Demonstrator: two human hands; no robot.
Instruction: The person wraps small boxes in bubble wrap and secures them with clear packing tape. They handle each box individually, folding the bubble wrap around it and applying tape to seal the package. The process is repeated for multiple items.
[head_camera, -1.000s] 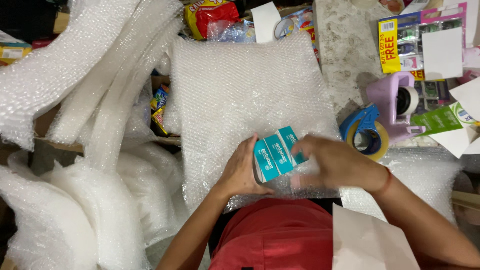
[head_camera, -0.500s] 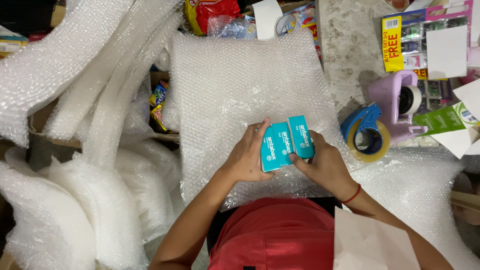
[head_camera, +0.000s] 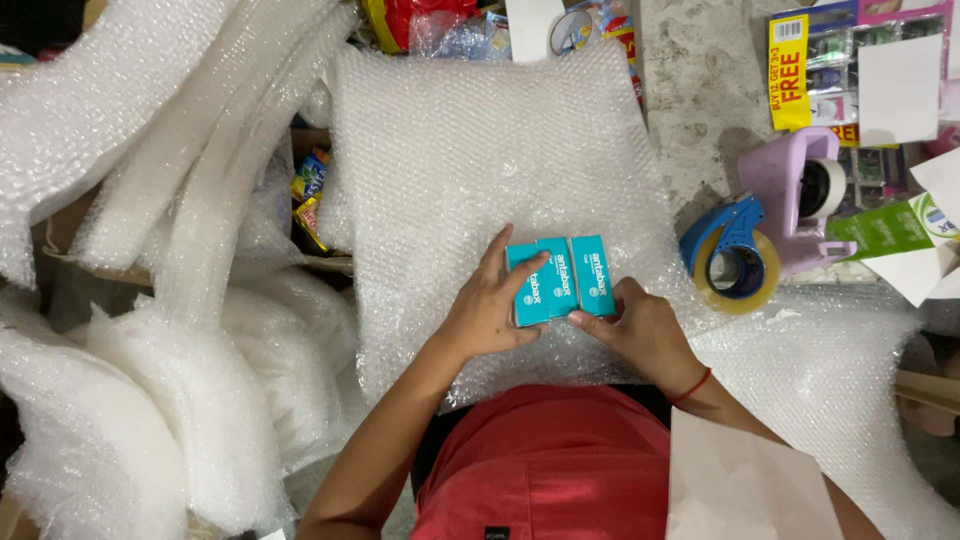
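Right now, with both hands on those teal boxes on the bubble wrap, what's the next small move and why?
Probably fold the near edge of the bubble wrap sheet over the teal boxes: left hand and right hand hold them side by side, low on the sheet.

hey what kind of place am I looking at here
Probably a packing station in a small shop or mail-order workspace. Both hands press teal boxes onto a bubble wrap sheet, more wrap is heaped at left, and tape dispensers sit to the right beside packaged goods.
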